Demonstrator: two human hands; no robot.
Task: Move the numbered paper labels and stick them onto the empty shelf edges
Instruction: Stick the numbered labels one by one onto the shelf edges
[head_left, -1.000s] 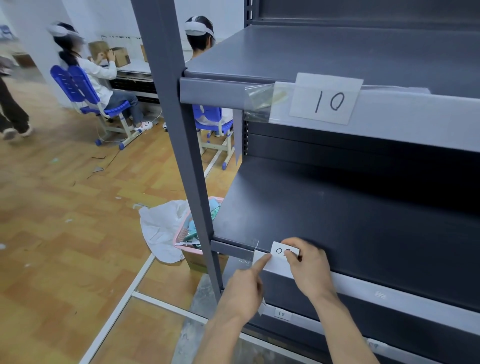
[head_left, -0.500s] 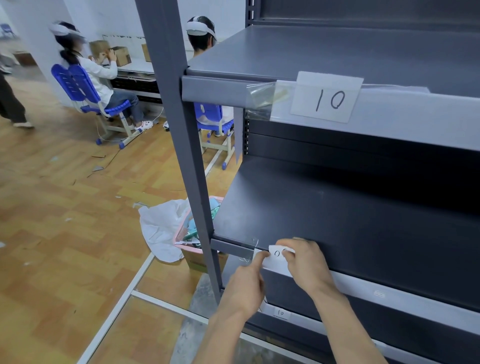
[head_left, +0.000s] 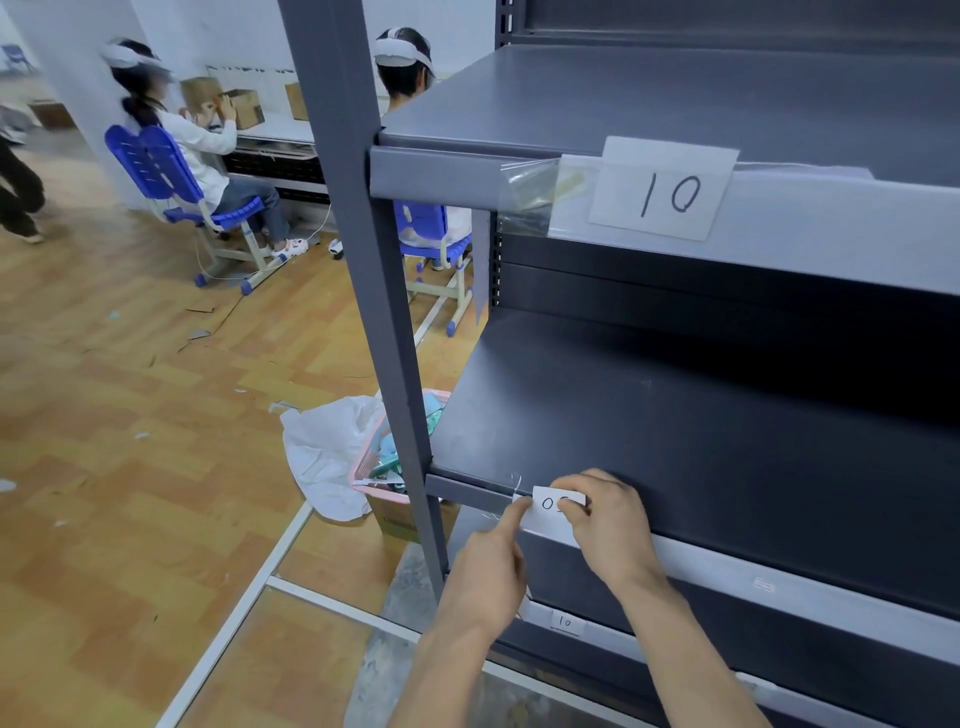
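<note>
Upper label (head_left: 665, 188) stuck; both hands, left (head_left: 485, 566), right (head_left: 610, 525), pinching small label (head_left: 555, 503) onto middle shelf edge (head_left: 779, 577), not yet finished.

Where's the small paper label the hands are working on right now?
Low in the head view, the small paper label sits on the middle shelf edge near the upright post, between the left hand and right hand.

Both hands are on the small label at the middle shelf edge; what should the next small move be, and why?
Probably press and smooth it flat. The right hand pinches the small label against the shelf edge, the left hand has a fingertip at its left end, and its top sticks up above the edge.
</note>
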